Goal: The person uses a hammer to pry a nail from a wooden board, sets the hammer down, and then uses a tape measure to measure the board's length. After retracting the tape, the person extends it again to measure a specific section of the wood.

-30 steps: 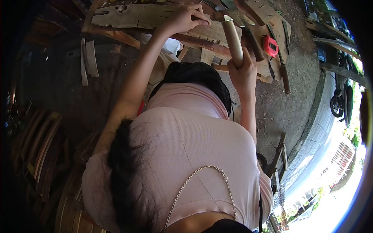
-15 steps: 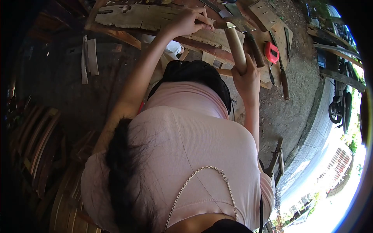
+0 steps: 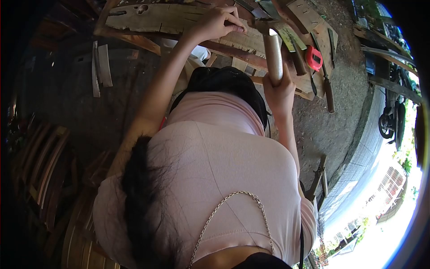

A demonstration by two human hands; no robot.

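My right hand point(image 3: 279, 95) is wrapped around the lower end of a hammer's pale wooden handle point(image 3: 273, 56). The hammer's head is dark and partly hidden at the top of the handle, over the workbench. To the left of it, my left hand point(image 3: 218, 23) is closed in a pinch above a wooden board point(image 3: 248, 45). Whatever sits between its fingertips is too small to make out. A short gap separates the pinched fingertips from the hammer head.
A red tape measure point(image 3: 314, 58) lies on the bench right of the hammer, near a long wooden-handled tool point(image 3: 329, 95). Wooden blocks point(image 3: 303, 16) stand behind. A long plank point(image 3: 156, 19) stretches left. Curved wooden pieces point(image 3: 49, 157) are stacked at lower left.
My right hand has shifted slightly left and toward me, and the hammer's handle now stands straighter, its head a little farther right. My left hand stays nearly in place.
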